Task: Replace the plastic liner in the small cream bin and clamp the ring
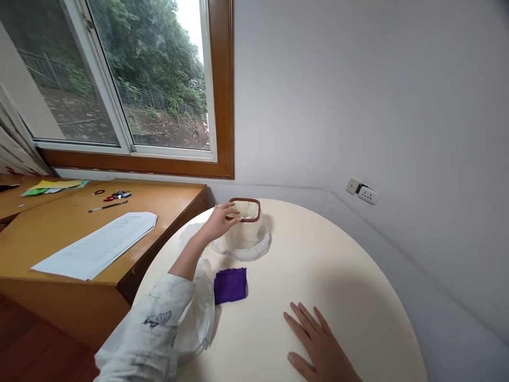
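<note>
My left hand (221, 222) reaches over the left side of a small bin's brown rim (257, 211), fingers and thumb apart. Whether the fingertips touch the rim I cannot tell. The bin is lined with a pale, thin plastic bag (254, 249), which lies bunched around its base. Something whitish is partly visible inside. In front of the bin a folded purple cloth (230, 285) lies flat on the round cream table (318, 244). My right hand (314, 339) rests on the tabletop at the lower right, its fingers spread and nothing in it.
More clear plastic bag (201, 313) lies under my left forearm. At the left, a wooden desk (175, 199) holds paper sheets (99, 244), a pen (108, 206), small red and blue items (117, 195) and coloured papers (55, 184). A wall with sockets (369, 194) stands behind the table.
</note>
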The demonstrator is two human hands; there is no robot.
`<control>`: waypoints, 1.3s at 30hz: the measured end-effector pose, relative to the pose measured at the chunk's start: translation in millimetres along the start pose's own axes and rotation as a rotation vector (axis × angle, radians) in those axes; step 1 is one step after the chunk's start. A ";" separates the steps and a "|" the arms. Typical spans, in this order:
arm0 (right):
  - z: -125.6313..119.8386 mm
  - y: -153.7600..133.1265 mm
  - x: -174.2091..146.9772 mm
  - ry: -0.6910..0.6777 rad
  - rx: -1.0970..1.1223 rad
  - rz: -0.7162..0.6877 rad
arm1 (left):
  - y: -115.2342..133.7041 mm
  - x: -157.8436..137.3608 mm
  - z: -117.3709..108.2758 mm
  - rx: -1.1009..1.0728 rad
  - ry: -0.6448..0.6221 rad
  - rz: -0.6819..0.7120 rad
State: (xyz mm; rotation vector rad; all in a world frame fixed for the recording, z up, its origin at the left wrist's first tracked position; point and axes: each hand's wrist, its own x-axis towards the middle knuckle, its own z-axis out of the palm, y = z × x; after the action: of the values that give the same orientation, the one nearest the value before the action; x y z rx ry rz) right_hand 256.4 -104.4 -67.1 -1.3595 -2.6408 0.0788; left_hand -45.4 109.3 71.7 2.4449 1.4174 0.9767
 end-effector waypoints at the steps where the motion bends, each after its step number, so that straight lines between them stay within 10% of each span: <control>1: -0.1 0.1 0.2 0.000 -0.006 0.000 | -2.1 0.1 2.7 0.006 -0.017 0.015; 20: -1.8 0.3 2.6 -0.007 -0.036 -0.008 | -4.5 2.6 24.2 0.047 0.028 0.169; 39: -9.1 -1.9 0.5 0.000 0.081 0.032 | 78.8 -19.0 36.3 0.100 -0.091 0.202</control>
State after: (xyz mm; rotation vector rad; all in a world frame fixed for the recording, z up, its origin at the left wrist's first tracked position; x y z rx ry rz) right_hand 256.2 -105.4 -57.9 -1.3763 -2.5860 0.1875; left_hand 26.8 57.7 68.9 2.7106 1.2389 0.8367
